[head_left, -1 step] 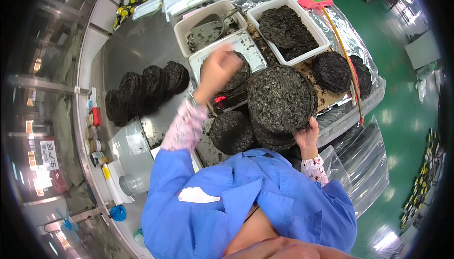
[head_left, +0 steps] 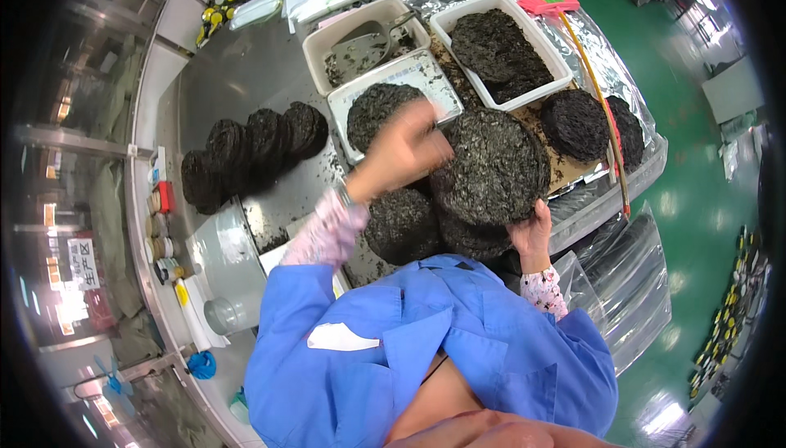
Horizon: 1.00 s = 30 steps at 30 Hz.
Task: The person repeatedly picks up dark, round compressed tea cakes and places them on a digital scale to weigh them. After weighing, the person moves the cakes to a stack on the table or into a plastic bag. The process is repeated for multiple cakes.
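Observation:
A tall stack of round, dark cakes (head_left: 491, 166), which look like dried seaweed, stands in front of me. My right hand (head_left: 534, 231) grips the edge of this stack at its near right side, with some fingers hidden. Blurred by motion, my left hand (head_left: 401, 149) hovers between the stack and a scale (head_left: 434, 80); its fingers are smeared. One dark cake (head_left: 378, 112) lies on the scale's pale plate, partly behind my left hand. Below my left hand sits another dark cake (head_left: 403, 225), against the stack.
Several dark cakes (head_left: 266, 141) lean in a row on the metal table at left. Behind the scale is a white bin (head_left: 315, 59) with a scoop (head_left: 368, 31) and dark scraps. A white tray (head_left: 559, 80) holds dark seaweed. A pink-headed stick (head_left: 594, 76) lies at right beside more cakes (head_left: 575, 125).
My left hand has moved from above the cake on the scale toward the right and nearer to me, beside the stack. My right hand stays at the stack's edge.

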Available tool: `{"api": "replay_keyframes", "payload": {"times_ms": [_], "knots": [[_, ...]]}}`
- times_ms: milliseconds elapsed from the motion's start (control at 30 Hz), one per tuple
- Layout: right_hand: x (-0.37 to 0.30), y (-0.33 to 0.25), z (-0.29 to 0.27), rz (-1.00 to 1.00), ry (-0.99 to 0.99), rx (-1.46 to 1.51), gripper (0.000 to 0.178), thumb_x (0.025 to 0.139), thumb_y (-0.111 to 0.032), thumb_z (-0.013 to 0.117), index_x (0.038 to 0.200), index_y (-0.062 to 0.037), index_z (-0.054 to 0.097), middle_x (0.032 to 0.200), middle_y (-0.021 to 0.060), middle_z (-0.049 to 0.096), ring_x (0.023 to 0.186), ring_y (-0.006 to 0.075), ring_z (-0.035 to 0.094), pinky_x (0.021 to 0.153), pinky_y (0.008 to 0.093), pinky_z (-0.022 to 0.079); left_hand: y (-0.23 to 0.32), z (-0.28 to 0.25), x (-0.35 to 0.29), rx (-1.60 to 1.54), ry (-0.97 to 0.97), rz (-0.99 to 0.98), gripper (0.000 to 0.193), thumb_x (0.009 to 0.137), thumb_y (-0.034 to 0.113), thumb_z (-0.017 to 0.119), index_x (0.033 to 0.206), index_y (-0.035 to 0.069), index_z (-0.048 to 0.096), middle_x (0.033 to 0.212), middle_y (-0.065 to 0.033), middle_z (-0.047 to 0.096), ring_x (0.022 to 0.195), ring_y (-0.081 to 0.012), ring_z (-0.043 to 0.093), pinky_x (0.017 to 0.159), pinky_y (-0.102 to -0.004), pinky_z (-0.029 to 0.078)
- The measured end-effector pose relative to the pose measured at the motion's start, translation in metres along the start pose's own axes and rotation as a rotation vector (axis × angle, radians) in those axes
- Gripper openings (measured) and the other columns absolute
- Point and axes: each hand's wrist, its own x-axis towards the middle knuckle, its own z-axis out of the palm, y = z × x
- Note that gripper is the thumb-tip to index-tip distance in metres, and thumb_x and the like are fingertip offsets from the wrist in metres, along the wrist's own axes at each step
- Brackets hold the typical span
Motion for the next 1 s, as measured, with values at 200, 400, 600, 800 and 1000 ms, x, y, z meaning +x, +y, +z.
{"api": "replay_keyframes", "payload": {"times_ms": [200,400,600,800,1000], "knots": [[0.005,0.005,0.027,0.004,-0.097,-0.159,0.065,0.083,-0.015,0.067,0.141,-0.0030,0.041,0.137,0.0125,0.053,0.125,0.0302,0.052,0.109,0.0485,0.039,0.043,0.086,-0.077,0.239,-0.015,0.031,0.076,0.081,0.026,0.075,0.143,0.000,0.039,0.149,-0.0197,0.039,0.138,-0.0372,0.037,0.112,-0.0460,0.035],[0.011,0.003,0.018,-0.016,-0.006,-0.187,0.056,0.083,-0.016,0.068,0.136,-0.0076,0.049,0.136,0.0087,0.055,0.126,0.0295,0.050,0.110,0.0522,0.035,0.009,0.049,-0.103,-0.004,0.511,-0.351,0.046,0.091,0.019,0.063,0.126,-0.009,0.051,0.127,-0.0290,0.056,0.121,-0.0367,0.055,0.101,-0.0405,0.044],[0.013,0.008,0.030,-0.028,-0.088,-0.259,0.066,0.084,-0.024,0.074,0.139,-0.0052,0.042,0.135,0.0091,0.054,0.125,0.0266,0.052,0.108,0.0490,0.039,-0.007,0.051,-0.085,0.267,0.412,-0.269,0.079,0.086,0.036,0.068,0.142,-0.008,0.033,0.145,-0.0307,0.036,0.135,-0.0442,0.036,0.111,-0.0460,0.031],[0.004,0.005,0.035,-0.015,-0.250,-0.339,0.079,0.082,-0.033,0.079,0.141,-0.0025,0.036,0.137,0.0108,0.051,0.126,0.0260,0.050,0.106,0.0459,0.043,0.047,0.111,-0.076,0.176,0.137,-0.018,0.072,0.079,0.030,0.076,0.139,0.002,0.046,0.150,-0.0224,0.035,0.135,-0.0410,0.040,0.109,-0.0448,0.039],[-0.001,0.003,0.026,-0.044,-0.124,-0.311,0.061,0.090,-0.022,0.071,0.138,-0.0040,0.038,0.134,0.0096,0.053,0.123,0.0254,0.052,0.105,0.0462,0.043,0.055,0.108,-0.082,0.105,0.242,0.039,0.041,0.090,0.013,0.065,0.128,0.002,0.054,0.136,-0.0157,0.056,0.121,-0.0326,0.057,0.100,-0.0386,0.047]]}}
